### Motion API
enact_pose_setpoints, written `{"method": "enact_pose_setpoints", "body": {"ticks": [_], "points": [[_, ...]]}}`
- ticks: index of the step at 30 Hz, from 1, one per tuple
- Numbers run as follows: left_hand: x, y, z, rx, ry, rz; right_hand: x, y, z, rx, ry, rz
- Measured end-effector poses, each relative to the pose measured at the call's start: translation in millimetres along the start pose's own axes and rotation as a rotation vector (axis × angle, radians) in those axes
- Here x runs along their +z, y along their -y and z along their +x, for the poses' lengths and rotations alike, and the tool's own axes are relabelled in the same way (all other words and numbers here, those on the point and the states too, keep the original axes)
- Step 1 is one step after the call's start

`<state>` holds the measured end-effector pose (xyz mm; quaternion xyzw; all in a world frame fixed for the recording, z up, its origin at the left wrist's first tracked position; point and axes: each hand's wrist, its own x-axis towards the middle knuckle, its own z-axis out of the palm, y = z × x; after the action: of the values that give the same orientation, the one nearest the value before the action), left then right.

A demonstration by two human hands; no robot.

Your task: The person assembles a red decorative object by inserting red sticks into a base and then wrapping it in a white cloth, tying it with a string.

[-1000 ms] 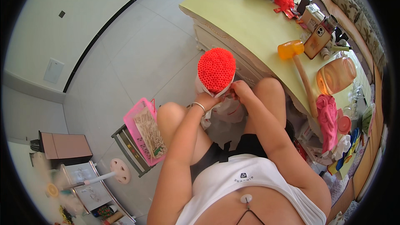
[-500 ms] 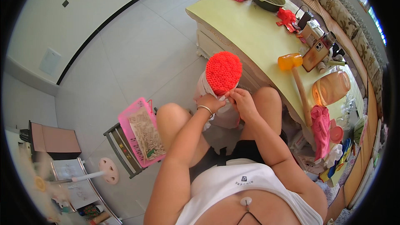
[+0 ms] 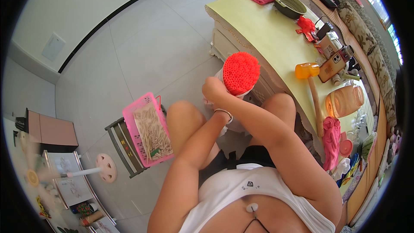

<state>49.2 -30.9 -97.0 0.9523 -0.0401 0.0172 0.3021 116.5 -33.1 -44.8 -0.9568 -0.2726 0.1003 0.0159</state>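
A bundle of thin red tubes (image 3: 240, 74), open ends facing up, stands between my knees in a pale wrap (image 3: 219, 76). My right hand (image 3: 214, 89) reaches across to the left side of the bundle, its fingers curled closed at the wrap. What exactly the fingertips grip is mostly hidden. Beneath that forearm, my left hand (image 3: 226, 116) is against the lower part of the bundle, a bracelet at its wrist. The right forearm covers the left fingers.
A pink basket (image 3: 148, 157) of short pale sticks rests on a folding stool (image 3: 125, 146) at left, near a fan (image 3: 86, 183). At right, the yellow-green table (image 3: 258, 26) bears an orange-headed mallet (image 3: 314, 99), a jar (image 3: 345, 101), a phone (image 3: 334, 67), pink cloth (image 3: 331, 142) and a colander (image 3: 290, 3).
My right hand has moved from the bundle's near right side across to its left, passing over my left wrist. The bundle appears slightly farther right in view.
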Motion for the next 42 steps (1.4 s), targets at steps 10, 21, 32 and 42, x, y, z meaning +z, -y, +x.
{"method": "enact_pose_setpoints", "body": {"ticks": [10, 21, 32, 42], "points": [[-3.8, -11.7, 8.2, -0.03, 0.485, -0.128, -36.2, 36.6, 23.4, 0.384, -0.099, 0.646], [5.1, 8.3, 35.8, -0.189, 0.407, -0.349, -84.4, 66.6, -122.0, -0.651, -0.643, 0.423], [21.6, 20.4, 46.3, -0.249, 0.282, -0.691, 154.3, -35.8, -186.2, 1.42, -0.247, 2.242], [6.6, 5.0, 57.0, -0.373, 0.49, -0.67, 200.1, -5.1, -74.9, 0.979, -0.114, 2.604]]}}
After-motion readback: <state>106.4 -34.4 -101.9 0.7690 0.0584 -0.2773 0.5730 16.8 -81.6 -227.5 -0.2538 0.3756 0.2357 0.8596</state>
